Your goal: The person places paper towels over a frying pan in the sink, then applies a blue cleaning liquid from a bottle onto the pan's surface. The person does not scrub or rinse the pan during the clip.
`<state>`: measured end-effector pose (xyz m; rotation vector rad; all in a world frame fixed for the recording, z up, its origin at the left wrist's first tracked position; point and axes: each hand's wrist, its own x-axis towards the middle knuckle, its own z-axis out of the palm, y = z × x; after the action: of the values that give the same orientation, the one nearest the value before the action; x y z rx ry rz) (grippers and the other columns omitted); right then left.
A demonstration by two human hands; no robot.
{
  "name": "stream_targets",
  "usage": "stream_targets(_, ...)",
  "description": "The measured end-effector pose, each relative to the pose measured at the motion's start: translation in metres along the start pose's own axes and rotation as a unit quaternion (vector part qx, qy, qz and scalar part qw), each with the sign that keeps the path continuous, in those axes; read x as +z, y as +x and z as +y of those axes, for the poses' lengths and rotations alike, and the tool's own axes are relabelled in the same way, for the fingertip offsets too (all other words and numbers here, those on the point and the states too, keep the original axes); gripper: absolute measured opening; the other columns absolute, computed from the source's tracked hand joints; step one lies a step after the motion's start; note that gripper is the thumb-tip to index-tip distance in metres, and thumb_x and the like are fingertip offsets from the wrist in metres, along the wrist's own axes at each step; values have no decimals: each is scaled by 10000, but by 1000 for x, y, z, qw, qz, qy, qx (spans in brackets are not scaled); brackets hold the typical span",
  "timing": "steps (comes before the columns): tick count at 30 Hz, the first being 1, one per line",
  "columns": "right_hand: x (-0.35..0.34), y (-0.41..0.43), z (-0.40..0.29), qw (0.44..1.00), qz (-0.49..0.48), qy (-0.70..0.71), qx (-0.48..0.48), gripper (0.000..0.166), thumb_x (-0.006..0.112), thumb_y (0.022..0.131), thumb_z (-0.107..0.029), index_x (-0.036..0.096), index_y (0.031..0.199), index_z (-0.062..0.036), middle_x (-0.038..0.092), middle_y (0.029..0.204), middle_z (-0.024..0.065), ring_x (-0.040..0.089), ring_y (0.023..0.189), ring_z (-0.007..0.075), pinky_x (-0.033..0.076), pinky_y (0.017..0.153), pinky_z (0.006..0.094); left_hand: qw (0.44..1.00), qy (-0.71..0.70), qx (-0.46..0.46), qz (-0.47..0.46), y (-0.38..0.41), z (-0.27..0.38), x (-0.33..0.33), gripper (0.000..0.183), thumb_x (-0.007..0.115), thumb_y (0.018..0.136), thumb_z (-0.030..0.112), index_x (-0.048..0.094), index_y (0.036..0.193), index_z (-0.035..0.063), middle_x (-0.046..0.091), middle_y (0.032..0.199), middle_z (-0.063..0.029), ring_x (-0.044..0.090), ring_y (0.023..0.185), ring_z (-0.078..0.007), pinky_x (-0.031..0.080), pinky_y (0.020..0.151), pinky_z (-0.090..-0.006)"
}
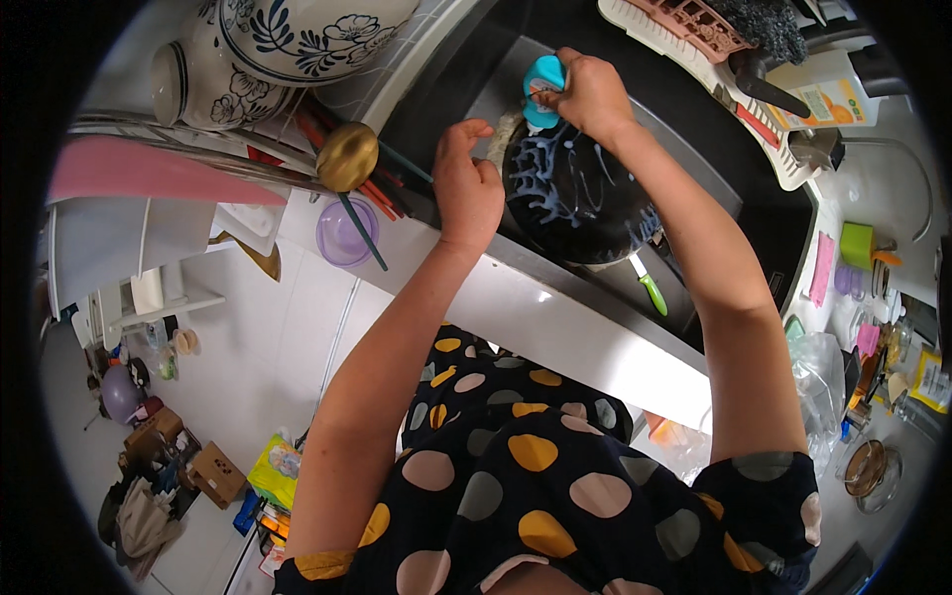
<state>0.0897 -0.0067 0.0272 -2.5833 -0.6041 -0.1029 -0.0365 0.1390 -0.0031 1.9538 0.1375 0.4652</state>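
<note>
In my right hand (593, 97) is a turquoise squeeze bottle (545, 78), tilted with its white nozzle down. Below the nozzle lies a round black pan (587, 190), its dark surface streaked with whitish liquid. My left hand (468, 182) hovers by the pan's left edge, fingers loosely curved and apart, with nothing seen between them. A rough beige thing (506, 137), partly hidden, shows at the pan's upper left rim. The pan rests in a dark sink (520, 56). A small knife with a green handle (653, 294) lies beside the pan's lower right edge.
A gold ladle (347, 156) juts out at the left over a purple bowl (347, 232). Blue-patterned crockery (312, 37) crowds the upper left. Along the sink's right side stand a white tray (792, 167), a black faucet (766, 82) and a white bottle with an orange label (822, 93).
</note>
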Motion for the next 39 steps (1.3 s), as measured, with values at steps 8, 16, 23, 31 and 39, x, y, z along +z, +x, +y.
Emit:
stream_targets(8,14,-15,-21,997,-60,45,-13,376,782,672,-212,572,901,0,621,763,221,616,771,380,490,659,414,1000,-11,0,19,0,-3,1,377,395,695,-142,515,1025,-4,568,1032,-130,579,1006,-274,464,867,-340)
stream_targets(16,17,-23,-32,995,-85,42,-12,339,767,682,-181,573,899,-7,616,738,202,608,777,377,483,665,408,998,-46,-11,39,-2,-3,1,383,390,696,-128,520,1028,11,573,1029,-125,584,985,-257,471,814,-330)
stream_targets(23,15,-41,-33,992,-111,58,-25,342,760,686,-178,570,913,-7,624,770,208,606,797,381,481,683,415,999,-43,-17,25,-1,-1,0,389,380,701,-148,511,1038,-3,556,1041,-131,585,1010,-247,460,891,-326)
stream_targets(31,-15,-45,-15,998,16,52,44,375,791,675,-223,577,902,-15,628,777,218,621,764,375,500,653,397,999,-31,-25,13,-3,1,-2,404,382,709,-154,505,1058,8,561,1060,-138,587,1041,-270,458,868,-331)
stream_targets(39,-77,-116,32,968,108,47,220,417,832,630,-250,577,853,-6,629,736,196,637,711,340,496,641,371,1000,-26,-12,-7,-2,1,0,408,373,711,-159,506,1061,4,553,1068,-136,581,1062,-271,445,901,-328)
